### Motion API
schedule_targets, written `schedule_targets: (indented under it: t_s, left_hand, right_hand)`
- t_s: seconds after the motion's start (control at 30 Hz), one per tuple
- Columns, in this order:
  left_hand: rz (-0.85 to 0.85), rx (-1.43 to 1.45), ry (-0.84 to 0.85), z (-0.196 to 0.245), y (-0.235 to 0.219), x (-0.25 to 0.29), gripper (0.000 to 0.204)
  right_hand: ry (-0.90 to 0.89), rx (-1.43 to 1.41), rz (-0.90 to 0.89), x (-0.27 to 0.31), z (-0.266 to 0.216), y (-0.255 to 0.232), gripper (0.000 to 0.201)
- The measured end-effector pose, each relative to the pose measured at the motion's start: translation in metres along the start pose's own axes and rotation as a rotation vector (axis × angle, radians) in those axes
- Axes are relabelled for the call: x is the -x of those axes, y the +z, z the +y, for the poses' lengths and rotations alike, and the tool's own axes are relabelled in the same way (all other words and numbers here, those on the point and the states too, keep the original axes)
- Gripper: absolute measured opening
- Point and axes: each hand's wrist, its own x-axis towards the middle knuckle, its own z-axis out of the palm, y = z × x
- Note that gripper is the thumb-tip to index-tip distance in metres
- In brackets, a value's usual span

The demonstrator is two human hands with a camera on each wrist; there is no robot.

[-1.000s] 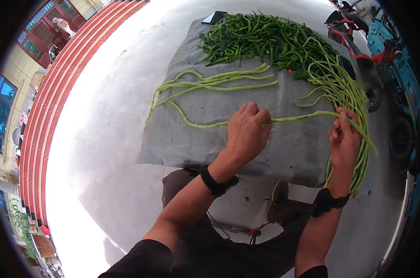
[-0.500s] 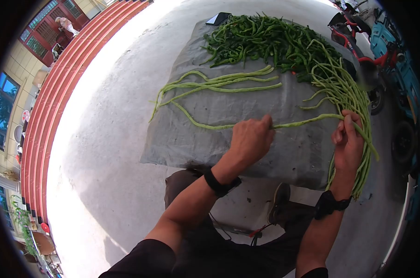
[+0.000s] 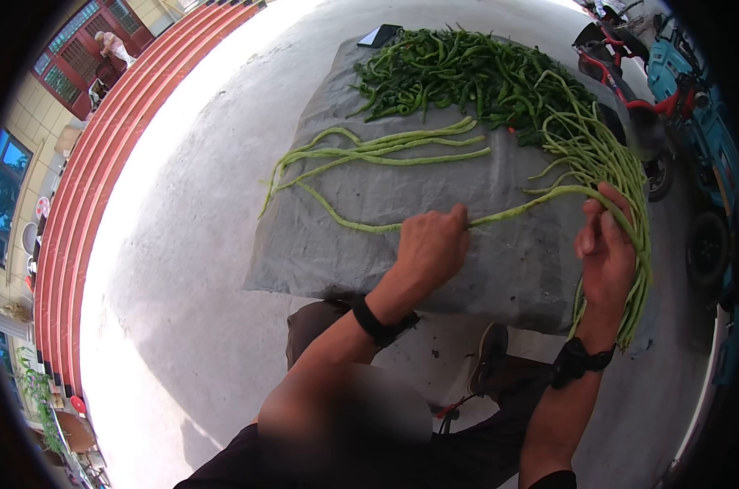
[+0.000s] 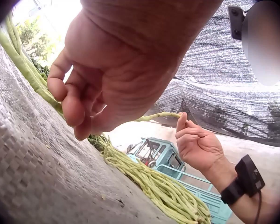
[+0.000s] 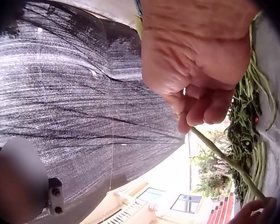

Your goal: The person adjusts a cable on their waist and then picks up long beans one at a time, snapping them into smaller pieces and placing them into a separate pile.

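Observation:
A single long bean (image 3: 512,212) stretches across the grey woven sheet (image 3: 337,261) and through both hands. My left hand (image 3: 433,247) grips it near the middle, fingers curled in the left wrist view. Thumb and fingertips of my right hand (image 3: 607,253) pinch the bean farther right, beside the bundle of long beans (image 3: 622,167); the right wrist view shows the bean (image 5: 224,158) running from those fingertips towards the other hand. Several long beans (image 3: 386,147) lie apart, farther back on the left of the sheet.
Green chilli peppers (image 3: 459,69) are heaped along the far side, with a phone (image 3: 380,35) at the far left corner. Past the right edge stand a red-framed vehicle (image 3: 630,94) and a blue cart (image 3: 712,138). Red steps (image 3: 133,138) rise at the left, a person (image 3: 113,47) beyond.
My left hand has moved slightly left and closer to my body, still gripping the bean. Near my right hand the bean now bows upward, and that hand's fingers have straightened somewhat.

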Motion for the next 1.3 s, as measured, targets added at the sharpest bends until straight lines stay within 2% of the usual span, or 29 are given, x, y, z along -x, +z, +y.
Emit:
schedule_targets:
  t_s: [0.17,0.37,0.47,0.57,0.67,0.77,1.0,1.3]
  left_hand:
    - [0.024,0.003,-0.073,0.005,-0.008,-0.001,0.020]
    - [0.254,0.129,-0.031,-0.012,0.000,-0.008,0.025]
    - [0.132,0.441,-0.164,-0.017,-0.009,-0.013,0.029]
    - [0.082,0.543,-0.204,-0.020,-0.014,-0.015,0.034]
    - [0.058,0.578,-0.212,-0.024,-0.014,-0.017,0.037]
    - [0.093,0.634,-0.231,-0.022,-0.016,-0.016,0.038]
    - [0.196,0.658,-0.202,-0.031,-0.017,-0.019,0.046]
    - [0.238,0.648,-0.187,-0.040,-0.015,-0.022,0.051]
  right_hand:
    - [0.024,-0.104,-0.138,0.004,-0.005,0.002,0.045]
    - [0.070,-0.281,-0.350,0.014,-0.001,0.004,0.056]
    - [0.025,-0.343,-0.486,0.013,0.002,0.013,0.064]
    - [0.194,-0.360,-0.397,0.022,0.000,0.014,0.071]
    - [0.204,-0.396,-0.445,0.021,0.005,0.023,0.069]
    - [0.168,-0.360,-0.438,0.020,0.009,0.027,0.057]
    - [0.237,-0.018,-0.219,0.018,-0.001,0.035,0.032]
    - [0.265,0.238,-0.061,0.015,-0.001,0.036,0.029]
